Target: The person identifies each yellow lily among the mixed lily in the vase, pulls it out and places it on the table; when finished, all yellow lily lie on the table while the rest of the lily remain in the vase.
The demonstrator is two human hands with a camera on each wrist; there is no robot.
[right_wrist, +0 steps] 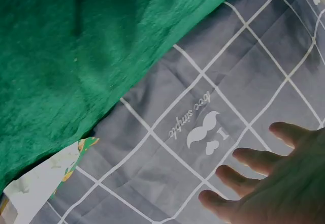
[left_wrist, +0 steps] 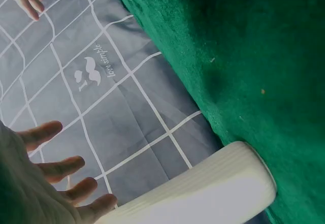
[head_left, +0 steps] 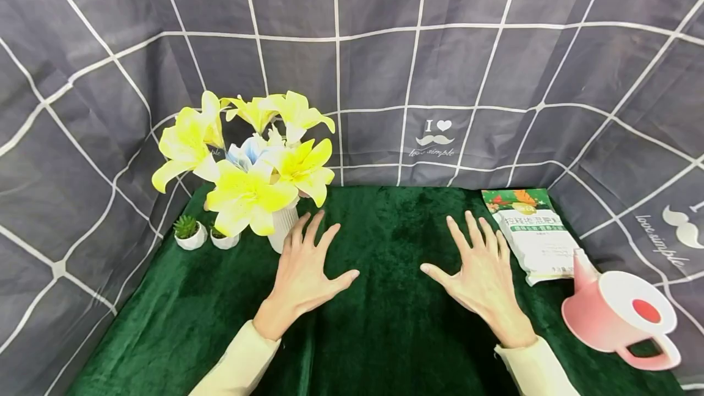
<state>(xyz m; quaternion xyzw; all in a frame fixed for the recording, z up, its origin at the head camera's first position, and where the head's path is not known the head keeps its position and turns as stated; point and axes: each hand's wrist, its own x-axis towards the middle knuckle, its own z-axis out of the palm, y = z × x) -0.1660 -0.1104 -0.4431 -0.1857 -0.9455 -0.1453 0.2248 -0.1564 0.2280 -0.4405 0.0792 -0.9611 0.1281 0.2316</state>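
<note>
My left hand [head_left: 305, 274] is spread over the green cloth with nothing in it, its fingertips close beside a white ribbed vase [head_left: 282, 225]. Yellow lilies [head_left: 250, 194] and a pale blue flower [head_left: 247, 151] stand in that vase. In the left wrist view the vase [left_wrist: 223, 188] lies just past the fingers [left_wrist: 66, 168]. My right hand [head_left: 481, 280] is also spread and holds nothing; a white and green printed bag [head_left: 536, 237] lies just beyond its fingers. Part of the bag [right_wrist: 43, 183] shows in the right wrist view.
A pink watering can [head_left: 605, 310] with a white top stands at the right edge of the green cloth [head_left: 379, 335]. Two small potted succulents [head_left: 190, 234] sit left of the vase. A grey curtain [head_left: 374, 72] with white grid lines rises behind and at both sides.
</note>
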